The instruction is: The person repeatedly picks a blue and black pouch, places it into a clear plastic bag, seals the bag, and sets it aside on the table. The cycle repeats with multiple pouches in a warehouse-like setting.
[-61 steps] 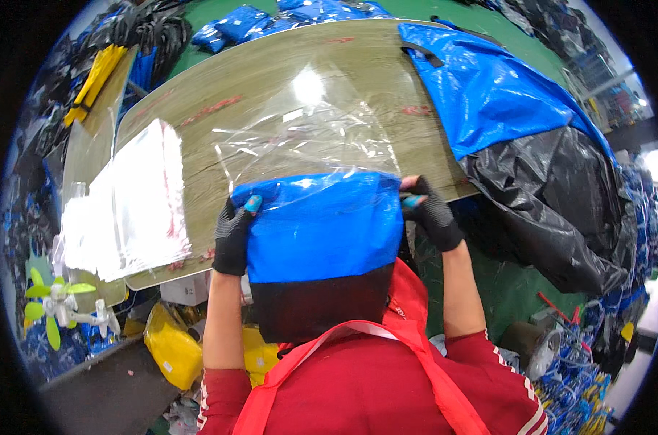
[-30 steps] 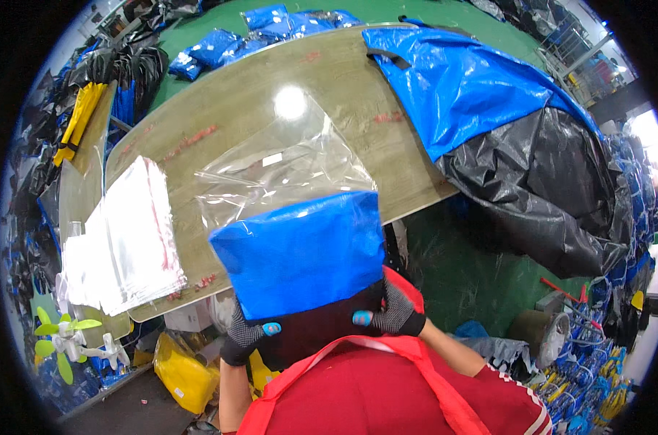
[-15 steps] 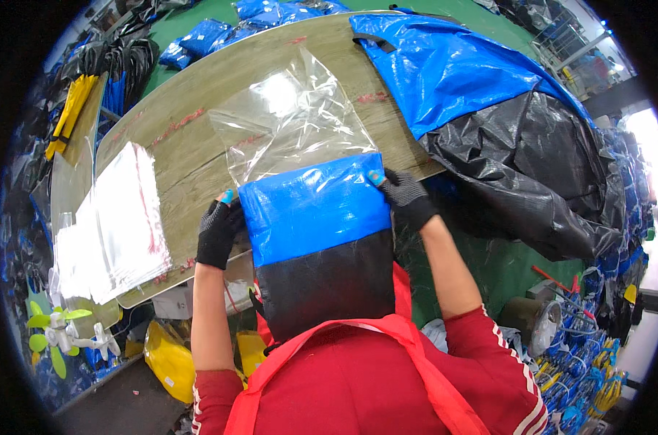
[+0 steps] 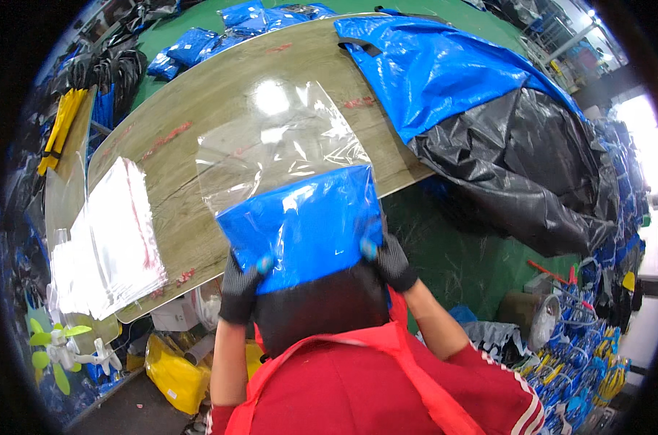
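Note:
A folded blue and black sheet bundle (image 4: 307,225) lies at the table's near edge, its black end hanging toward my body. Around its blue part is a clear plastic bag (image 4: 271,156), the bag's far end spread flat on the wood. My left hand (image 4: 243,286), in a dark fingerless-tip glove, grips the bundle's left side with the thumb on top. On the right side my right hand (image 4: 391,262), gloved alike, holds it the same way. Fingers beneath the bundle are hidden. Both thumbs are slightly blurred.
To the left on the table (image 4: 177,188) is a stack of clear bags (image 4: 115,239), bright with glare. A large blue and black sheet (image 4: 481,109) hangs over the right edge. Packed blue bundles (image 4: 195,45) lie on the green floor beyond. A small fan (image 4: 60,341) stands at lower left.
Both hands have slid down the bundle's sides toward my body. The bundle has moved a little nearer and tilted, and the clear bag's far end lies flatter.

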{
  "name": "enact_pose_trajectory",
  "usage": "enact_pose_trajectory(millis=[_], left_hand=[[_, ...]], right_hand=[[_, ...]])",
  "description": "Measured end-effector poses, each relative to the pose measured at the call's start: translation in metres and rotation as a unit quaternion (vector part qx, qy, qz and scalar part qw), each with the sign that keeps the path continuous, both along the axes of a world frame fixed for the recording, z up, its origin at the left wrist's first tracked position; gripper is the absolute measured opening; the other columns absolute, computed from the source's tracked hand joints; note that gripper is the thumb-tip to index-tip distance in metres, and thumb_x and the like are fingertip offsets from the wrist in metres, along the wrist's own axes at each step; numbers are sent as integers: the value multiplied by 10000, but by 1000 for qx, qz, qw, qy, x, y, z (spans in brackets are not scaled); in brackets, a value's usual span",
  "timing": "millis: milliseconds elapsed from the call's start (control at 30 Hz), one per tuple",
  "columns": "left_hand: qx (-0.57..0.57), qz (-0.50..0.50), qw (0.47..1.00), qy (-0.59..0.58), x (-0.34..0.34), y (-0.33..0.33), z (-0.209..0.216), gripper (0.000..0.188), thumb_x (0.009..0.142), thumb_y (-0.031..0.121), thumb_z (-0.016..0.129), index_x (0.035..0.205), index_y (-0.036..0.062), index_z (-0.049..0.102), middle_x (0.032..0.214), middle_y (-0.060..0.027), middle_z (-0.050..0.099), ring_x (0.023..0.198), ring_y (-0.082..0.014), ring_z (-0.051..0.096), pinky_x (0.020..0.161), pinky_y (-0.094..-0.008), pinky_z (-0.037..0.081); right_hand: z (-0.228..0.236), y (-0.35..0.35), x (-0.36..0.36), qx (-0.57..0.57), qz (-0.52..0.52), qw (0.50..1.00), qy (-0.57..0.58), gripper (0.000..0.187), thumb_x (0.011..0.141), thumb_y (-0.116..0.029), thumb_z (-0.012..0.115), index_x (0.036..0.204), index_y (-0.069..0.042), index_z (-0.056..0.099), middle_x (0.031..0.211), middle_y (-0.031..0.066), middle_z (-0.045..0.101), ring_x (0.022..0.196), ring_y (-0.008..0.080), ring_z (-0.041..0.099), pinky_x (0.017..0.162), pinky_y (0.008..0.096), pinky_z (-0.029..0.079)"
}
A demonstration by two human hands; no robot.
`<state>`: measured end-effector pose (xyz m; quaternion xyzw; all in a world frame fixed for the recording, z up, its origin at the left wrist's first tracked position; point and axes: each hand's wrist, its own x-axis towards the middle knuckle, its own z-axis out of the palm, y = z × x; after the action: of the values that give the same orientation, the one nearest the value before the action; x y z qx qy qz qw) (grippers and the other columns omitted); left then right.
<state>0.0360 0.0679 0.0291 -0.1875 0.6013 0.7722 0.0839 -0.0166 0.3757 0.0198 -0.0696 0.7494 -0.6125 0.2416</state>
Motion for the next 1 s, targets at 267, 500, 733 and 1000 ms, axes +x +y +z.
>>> enact_pose_trajectory(millis=[267, 500, 733, 1000], left_hand=[[47, -69, 993, -87, 83, 6, -22, 748, 781, 231, 745, 1409, 55, 379, 1332, -88, 517, 1186, -238, 508, 982, -360, 418], [22, 39, 999, 16, 68, -2, -46, 588, 802, 212, 743, 1286, 14, 474, 1225, -108, 586, 1100, -203, 553, 942, -329, 440], [-198, -66, 977, -51, 16, -42, -14, 417, 881, 242, 673, 1187, -9, 542, 1113, -119, 630, 1012, -188, 587, 899, -324, 460], [-74, -43, 994, 73, -46, -22, -36, 771, 758, 324, 783, 1352, 14, 403, 1210, -127, 579, 1059, -224, 570, 933, -363, 461]], right_hand=[[-23, 15, 36, 60, -5, 996, -70, 645, 760, -357, 775, 1258, -14, 550, 1170, 104, 632, 1081, 217, 579, 966, 361, 440], [2, -2, 58, -16, 12, 988, -150, 616, 830, -432, 699, 1261, -19, 548, 1056, 115, 677, 963, 178, 615, 872, 365, 471], [7, 32, -20, 200, 156, 964, 76, 558, 848, -461, 653, 1184, -19, 601, 1008, 149, 677, 933, 252, 640, 837, 350, 492], [-20, -30, -44, -132, -52, 986, -90, 681, 753, -347, 783, 1292, -43, 499, 1174, 106, 604, 1073, 209, 574, 931, 369, 469]])
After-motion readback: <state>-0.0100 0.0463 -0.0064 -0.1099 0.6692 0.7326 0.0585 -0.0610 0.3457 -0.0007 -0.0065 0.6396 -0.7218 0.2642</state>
